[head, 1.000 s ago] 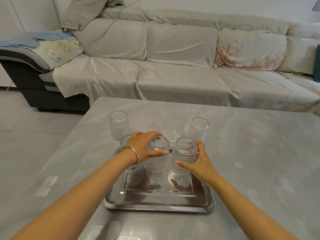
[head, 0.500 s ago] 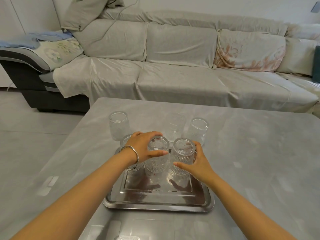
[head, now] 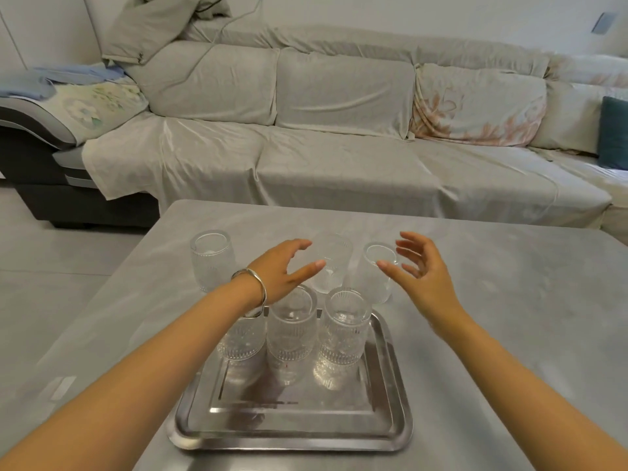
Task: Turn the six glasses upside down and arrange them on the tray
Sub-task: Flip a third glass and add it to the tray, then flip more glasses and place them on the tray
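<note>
A grey table (head: pixel 492 300) carries a steel tray (head: pixel 394 419) and three glasses (head: pixel 212 263) beyond it

Tray (head: pixel 390 396): silver, mirror-bright.
Glasses on tray (head: pixel 346 329): clear, vertical ribbing.
Glasses beyond tray (head: pixel 212 263): clear, same ribbing.
Table (head: pixel 509 300) under tray: pale grey, faint marbling.
Bracelet (head: pixel 253 290) above tray: silver.
Sofa cover (head: pixel 339 164) beyond tray: beige-grey, plain.
Cushion (head: pixel 475 103) right of that: cream, pink-orange floral.
Far-right cushion (head: pixel 613 132): teal.
Left cloth (head: pixel 91 107): pale floral; blue fabric (head: pixel 68 74) behind.
</note>
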Motion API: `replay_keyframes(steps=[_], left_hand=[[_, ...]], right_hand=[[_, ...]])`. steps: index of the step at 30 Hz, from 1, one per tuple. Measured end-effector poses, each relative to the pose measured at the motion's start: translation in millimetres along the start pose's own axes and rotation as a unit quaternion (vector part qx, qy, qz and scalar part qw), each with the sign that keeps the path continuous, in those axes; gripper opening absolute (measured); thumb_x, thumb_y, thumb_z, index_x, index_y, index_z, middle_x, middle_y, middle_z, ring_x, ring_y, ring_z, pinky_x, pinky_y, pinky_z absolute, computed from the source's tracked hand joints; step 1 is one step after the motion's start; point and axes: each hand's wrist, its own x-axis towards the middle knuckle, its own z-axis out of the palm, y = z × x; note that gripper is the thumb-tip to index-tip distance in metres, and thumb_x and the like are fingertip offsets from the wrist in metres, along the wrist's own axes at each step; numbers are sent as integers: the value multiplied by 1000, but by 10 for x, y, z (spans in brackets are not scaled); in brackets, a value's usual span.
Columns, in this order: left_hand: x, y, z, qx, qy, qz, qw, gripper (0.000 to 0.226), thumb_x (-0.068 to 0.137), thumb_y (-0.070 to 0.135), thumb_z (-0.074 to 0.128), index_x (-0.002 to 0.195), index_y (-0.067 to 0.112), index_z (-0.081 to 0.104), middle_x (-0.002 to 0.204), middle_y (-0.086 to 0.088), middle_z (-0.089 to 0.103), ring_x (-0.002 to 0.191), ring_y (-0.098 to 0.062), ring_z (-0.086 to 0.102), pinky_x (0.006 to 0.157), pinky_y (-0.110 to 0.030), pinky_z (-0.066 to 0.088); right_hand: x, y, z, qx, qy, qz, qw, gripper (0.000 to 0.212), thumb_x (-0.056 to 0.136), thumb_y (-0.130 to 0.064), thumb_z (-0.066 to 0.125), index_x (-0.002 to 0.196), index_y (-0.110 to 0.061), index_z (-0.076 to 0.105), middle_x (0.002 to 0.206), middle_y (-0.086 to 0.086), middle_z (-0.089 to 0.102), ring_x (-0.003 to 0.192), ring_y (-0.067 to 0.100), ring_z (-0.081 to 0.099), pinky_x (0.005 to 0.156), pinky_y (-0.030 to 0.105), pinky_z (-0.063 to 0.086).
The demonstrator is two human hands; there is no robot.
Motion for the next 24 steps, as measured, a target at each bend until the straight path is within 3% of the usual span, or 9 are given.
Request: replay_keyframes(steps=[6,16,21,24], left_hand=[[439,23,152,8,-38,-35,999,75,83,56,45,143,22,19,154,-2,21,136,-22,31,111,-39,29],[731,-102,299,-24,-24,-51,998,83,78,49,59,144,24,15,154,-2,22,128,-25,43,100,-34,36],[704,-62,266,-34,-27,-60,997,79,81,53,53,144,23,16,154,-3,22,127,-26,44,101,-38,38],[626,-5,183,-50,-19,-53,997,79,79,54,54,143,24,18,153,-2,23,129,-24,43,101,-37,38]], right_hand=[[401,370,-30,-42,-29,95,994,75,72,-33,79,136,-28,40,144,-3,42,119,10,42,97,29,39],[534,618,77,-48,-41,99,993,77,66,-30,84,134,-23,48,122,-7,53,109,12,51,88,22,41],[465,529,59,-50,-28,85,995,76,62,-32,85,130,-23,52,120,-7,56,108,13,54,92,26,46],[406,311,6,-40,-10,69,997,81,54,-43,83,128,-25,54,121,-7,58,108,11,55,96,30,48]])
